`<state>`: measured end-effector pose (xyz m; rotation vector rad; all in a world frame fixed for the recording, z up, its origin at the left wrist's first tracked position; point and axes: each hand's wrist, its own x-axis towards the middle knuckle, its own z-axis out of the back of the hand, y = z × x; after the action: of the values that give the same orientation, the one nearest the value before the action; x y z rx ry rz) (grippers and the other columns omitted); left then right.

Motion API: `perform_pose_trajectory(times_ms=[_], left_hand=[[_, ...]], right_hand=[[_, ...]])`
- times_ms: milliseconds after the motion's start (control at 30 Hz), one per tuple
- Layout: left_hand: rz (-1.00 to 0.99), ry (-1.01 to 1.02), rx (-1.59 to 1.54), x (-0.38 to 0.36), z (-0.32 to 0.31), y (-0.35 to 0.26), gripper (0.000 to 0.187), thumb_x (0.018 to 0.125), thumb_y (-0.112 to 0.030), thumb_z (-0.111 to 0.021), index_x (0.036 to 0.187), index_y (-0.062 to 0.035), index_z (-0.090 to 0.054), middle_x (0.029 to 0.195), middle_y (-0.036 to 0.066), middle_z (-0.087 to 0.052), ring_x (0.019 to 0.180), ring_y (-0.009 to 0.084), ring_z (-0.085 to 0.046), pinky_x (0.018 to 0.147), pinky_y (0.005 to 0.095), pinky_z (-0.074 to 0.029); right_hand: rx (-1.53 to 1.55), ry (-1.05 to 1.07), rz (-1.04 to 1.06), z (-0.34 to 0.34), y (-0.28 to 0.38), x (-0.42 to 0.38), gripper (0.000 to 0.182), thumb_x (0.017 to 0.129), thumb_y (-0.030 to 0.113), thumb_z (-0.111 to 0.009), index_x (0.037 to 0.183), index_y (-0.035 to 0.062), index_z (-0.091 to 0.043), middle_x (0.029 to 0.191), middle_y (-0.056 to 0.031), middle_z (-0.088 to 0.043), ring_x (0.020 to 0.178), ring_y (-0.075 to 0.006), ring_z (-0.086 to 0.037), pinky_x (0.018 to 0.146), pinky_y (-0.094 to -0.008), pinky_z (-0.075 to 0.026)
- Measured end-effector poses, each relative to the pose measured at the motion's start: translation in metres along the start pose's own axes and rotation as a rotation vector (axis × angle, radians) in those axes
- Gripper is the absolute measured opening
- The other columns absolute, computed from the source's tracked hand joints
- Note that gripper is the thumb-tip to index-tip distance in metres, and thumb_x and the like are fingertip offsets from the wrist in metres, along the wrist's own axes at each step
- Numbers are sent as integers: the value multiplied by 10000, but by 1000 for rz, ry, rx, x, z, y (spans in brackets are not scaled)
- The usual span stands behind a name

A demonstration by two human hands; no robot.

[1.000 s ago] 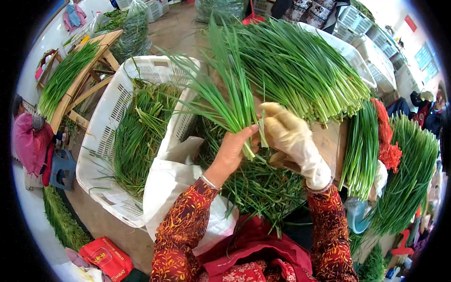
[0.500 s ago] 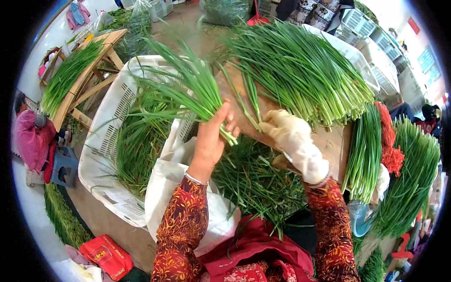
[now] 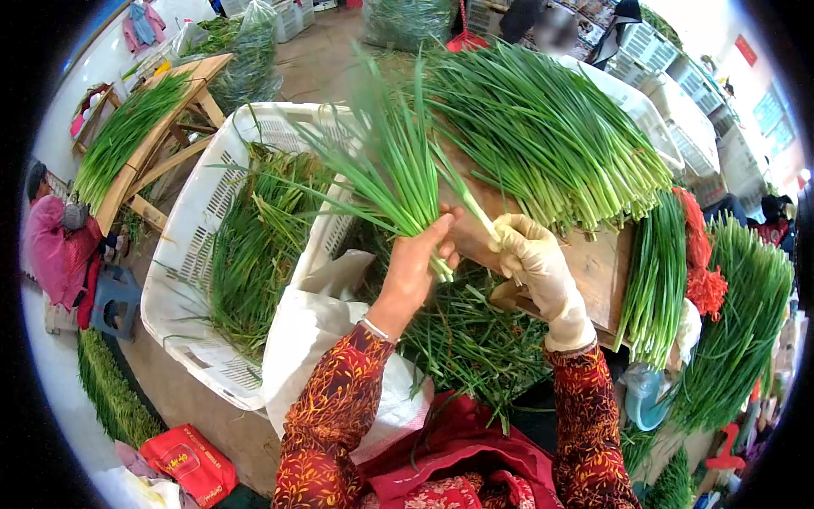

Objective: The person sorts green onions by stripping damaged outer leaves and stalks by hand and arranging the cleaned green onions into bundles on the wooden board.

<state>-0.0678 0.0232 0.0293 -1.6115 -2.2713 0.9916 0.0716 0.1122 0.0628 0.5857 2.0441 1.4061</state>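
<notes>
My bare left hand (image 3: 415, 270) is wrapped round a bunch of garlic chives (image 3: 405, 182), their pale cut ends poking out below the fingers and the leaf tips blurred. Close beside it, my right hand (image 3: 532, 259), in a cream rubber glove, pinches the white end of a few chive stalks (image 3: 471, 202) that lean up and left. Behind both hands, a large heap of chives (image 3: 551, 127) rests on a wooden board (image 3: 598, 276), stem ends facing right and toward me. Loose leaves and trimmings (image 3: 475, 327) lie below my hands.
A white perforated crate (image 3: 182, 254) with leaf scraps stands left, a white sack (image 3: 309, 339) against it. Right are a chive bundle (image 3: 657, 280), red ties (image 3: 704, 271) and more chives (image 3: 733, 322). A person in pink (image 3: 59, 246) sits far left near a wooden bench (image 3: 161, 136).
My left hand has moved right and slightly down with its bunch, closer to the right hand. My right hand has lifted a few stalks off the board.
</notes>
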Motion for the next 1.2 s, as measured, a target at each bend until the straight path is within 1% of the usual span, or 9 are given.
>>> perform_pose_trajectory(times_ms=[100,233,367,733,900,967,1033,1133,1200], left_hand=[[-8,145,-129,4,4,8,178,830,-146,-597,977,-95,-511,742,-32,-505,541,47,-407,486,229,-390],[64,176,-44,2,3,6,185,812,-153,-618,945,-50,-541,742,-15,-534,570,66,-447,499,251,-416],[29,101,-34,5,12,20,173,809,-147,-617,927,-27,-575,741,-11,-540,585,81,-469,518,257,-426],[48,-9,-12,-1,3,10,184,814,-138,-603,978,-70,-553,779,-14,-539,659,88,-490,482,236,-409],[-197,-64,6,8,20,-19,184,842,-230,-568,895,-55,-586,796,10,-547,670,74,-480,498,208,-399],[-419,-209,205,10,26,-45,252,871,-284,-526,932,-50,-594,812,16,-555,623,69,-492,535,185,-421],[-529,-299,211,5,15,-61,265,880,-269,-519,1006,-39,-555,774,4,-524,674,79,-511,549,198,-440],[-454,49,36,0,12,-57,383,848,-268,-565,1145,-50,-460,762,-7,-504,711,95,-513,591,206,-454],[-254,194,-49,4,9,-42,412,805,-260,-623,1131,-61,-469,752,-10,-513,709,115,-542,621,215,-472]], right_hand=[[198,116,-146,-3,-10,-5,253,863,280,-548,930,36,-547,734,-17,-557,480,-60,-394,463,-199,-347],[-107,-21,-32,-11,-6,-8,357,880,396,-480,907,52,-569,708,-4,-551,482,-71,-404,462,-194,-335],[-529,-99,66,-27,8,-1,220,852,253,-571,884,36,-588,649,2,-566,540,-54,-458,495,-204,-366],[-529,-365,359,-17,-11,0,164,847,138,-562,927,-2,-585,726,-3,-572,640,-53,-486,563,-198,-408],[-104,35,84,1,5,-46,208,847,243,-568,930,52,-562,780,-12,-572,690,-67,-527,588,-181,-420],[-941,541,56,4,-7,-59,283,798,229,-605,1008,44,-563,848,-101,-619,769,-208,-596,716,-331,-483],[-1413,973,-380,-4,-23,-73,294,791,257,-613,1047,118,-577,1027,-87,-593,948,-260,-568,786,-319,-471],[-1271,301,201,11,5,-61,263,812,216,-586,1057,125,-560,1020,-69,-588,924,-218,-578,796,-301,-476],[-1388,-190,452,20,16,-27,252,813,261,-553,1003,95,-556,886,-108,-604,732,-290,-600,620,-357,-493]])
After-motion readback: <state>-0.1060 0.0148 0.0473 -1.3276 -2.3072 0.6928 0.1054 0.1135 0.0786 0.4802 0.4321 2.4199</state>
